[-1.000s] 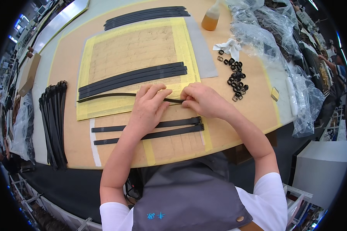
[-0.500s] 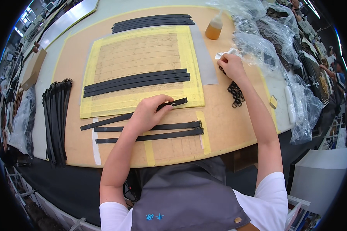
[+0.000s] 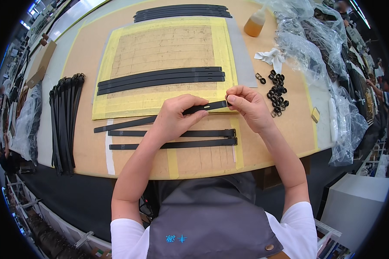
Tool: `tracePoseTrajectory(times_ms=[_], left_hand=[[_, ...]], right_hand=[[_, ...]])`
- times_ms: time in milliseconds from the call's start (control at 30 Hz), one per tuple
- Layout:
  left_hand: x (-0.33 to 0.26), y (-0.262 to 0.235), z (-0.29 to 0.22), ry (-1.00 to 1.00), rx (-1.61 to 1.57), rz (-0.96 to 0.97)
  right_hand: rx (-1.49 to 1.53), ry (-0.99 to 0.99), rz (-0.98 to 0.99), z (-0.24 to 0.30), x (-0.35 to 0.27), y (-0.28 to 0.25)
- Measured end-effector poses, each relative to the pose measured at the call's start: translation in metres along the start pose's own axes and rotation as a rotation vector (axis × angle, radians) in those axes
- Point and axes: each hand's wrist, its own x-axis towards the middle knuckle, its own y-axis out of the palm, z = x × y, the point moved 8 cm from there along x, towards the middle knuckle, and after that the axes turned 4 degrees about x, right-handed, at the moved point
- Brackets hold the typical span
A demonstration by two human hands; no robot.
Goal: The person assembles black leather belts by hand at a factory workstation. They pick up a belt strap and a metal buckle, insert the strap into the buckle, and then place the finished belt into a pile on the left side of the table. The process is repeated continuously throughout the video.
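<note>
A: What is seen of the setting?

B: A tan workbench (image 3: pixel 289 125) is shown from above, with a yellow mat (image 3: pixel 160 47) laid across it and a heap of small black buckles (image 3: pixel 277 90) at the right.

A: And the hands?

B: A long, flat black strap (image 3: pixel 160 117) is held at the mat's near edge. It is pressed down by the curled left hand (image 3: pixel 175 117), while its right end is pinched by the closed fingers of the right hand (image 3: pixel 248 105). Two more straps (image 3: pixel 173 139) are laid just below.

Your strap (image 3: pixel 160 118): matt black, leather-like. Buckles (image 3: pixel 277 93): glossy black metal. Table (image 3: pixel 298 125): smooth wood board. Bags (image 3: pixel 307 52): glossy clear plastic.
</note>
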Motion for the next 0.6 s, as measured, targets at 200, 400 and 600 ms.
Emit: tracePoseTrajectory(times_ms=[200, 400, 600], left_hand=[[0.001, -0.001, -0.002, 0.014, 0.065, 0.009], [-0.005, 0.019, -0.002, -0.045, 0.035, 0.092], [-0.002, 0.012, -0.007, 0.071, 0.077, 0.032]], right_hand=[[-0.043, -0.023, -0.005, -0.005, -0.003, 0.011], [-0.308, -0.071, 0.142, -0.009, -0.005, 0.039], [-1.317, -0.484, -0.299, 0.095, 0.022, -0.060]])
